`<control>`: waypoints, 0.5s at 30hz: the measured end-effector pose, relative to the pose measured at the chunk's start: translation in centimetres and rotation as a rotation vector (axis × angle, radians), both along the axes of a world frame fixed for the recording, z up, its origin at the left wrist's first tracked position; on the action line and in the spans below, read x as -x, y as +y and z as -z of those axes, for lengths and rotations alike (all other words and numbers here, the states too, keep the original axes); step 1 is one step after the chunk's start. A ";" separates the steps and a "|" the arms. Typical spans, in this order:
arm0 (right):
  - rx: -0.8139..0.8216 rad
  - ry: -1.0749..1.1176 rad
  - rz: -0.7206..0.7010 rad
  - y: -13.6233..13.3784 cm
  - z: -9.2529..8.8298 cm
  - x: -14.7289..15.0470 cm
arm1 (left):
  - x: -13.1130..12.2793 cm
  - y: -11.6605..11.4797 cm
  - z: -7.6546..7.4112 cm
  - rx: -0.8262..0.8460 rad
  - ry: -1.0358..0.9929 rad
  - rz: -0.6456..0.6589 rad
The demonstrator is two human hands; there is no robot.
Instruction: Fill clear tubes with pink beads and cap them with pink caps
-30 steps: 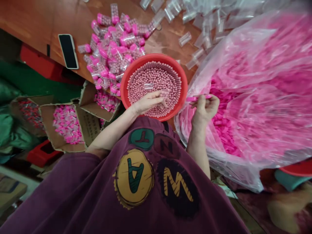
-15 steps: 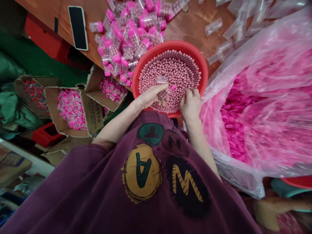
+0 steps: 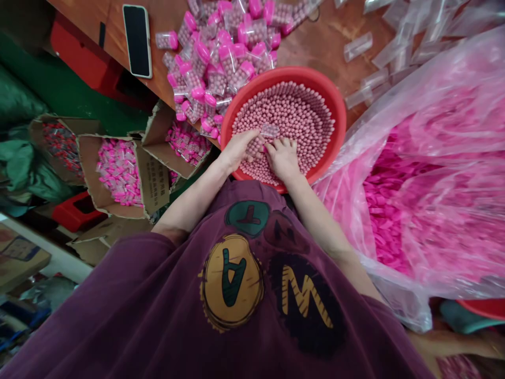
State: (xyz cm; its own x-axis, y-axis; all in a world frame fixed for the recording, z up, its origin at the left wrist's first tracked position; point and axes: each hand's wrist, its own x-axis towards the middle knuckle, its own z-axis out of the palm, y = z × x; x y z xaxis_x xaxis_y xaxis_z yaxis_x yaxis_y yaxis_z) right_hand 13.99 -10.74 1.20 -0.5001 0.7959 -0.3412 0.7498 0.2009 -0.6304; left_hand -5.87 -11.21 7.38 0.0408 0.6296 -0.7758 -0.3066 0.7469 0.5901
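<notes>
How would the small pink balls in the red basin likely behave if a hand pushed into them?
The pink balls look round and loose, so they would probably roll and flow aside around the left hand and right hand. Heaped against the red basin wall, they likely stay contained. Each seems light.

A loose maroon shirt (image 3: 165, 316) with short sleeves; printed across its front, round badges carry letters: teal T, yellow A, black W.

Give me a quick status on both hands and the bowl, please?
Left hand and right hand together over the red bowl of pink beads. Small clear tube at the fingertips. Nothing blocking the bowl.
</notes>
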 end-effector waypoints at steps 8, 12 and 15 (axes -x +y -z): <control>0.216 0.513 0.698 -0.3 0.1 -2.0 | -1.1 0.8 -1.8 0.002 -0.226 0.017; 0.070 0.622 0.648 0.4 -3.0 -2.6 | -2.1 0.7 -2.1 -0.030 -0.249 0.111; 0.025 0.568 0.521 0.6 -5.8 -2.7 | -2.7 0.4 -2.2 -0.089 -0.253 0.156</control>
State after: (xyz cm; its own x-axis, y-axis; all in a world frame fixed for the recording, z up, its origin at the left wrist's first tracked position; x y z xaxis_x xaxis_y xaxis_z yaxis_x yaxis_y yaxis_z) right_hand 16.67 -10.18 6.98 -0.1664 0.9720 -0.1657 0.3035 -0.1093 -0.9465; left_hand -3.19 -10.84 9.62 0.3268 0.6656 -0.6710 -0.3380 0.7453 0.5747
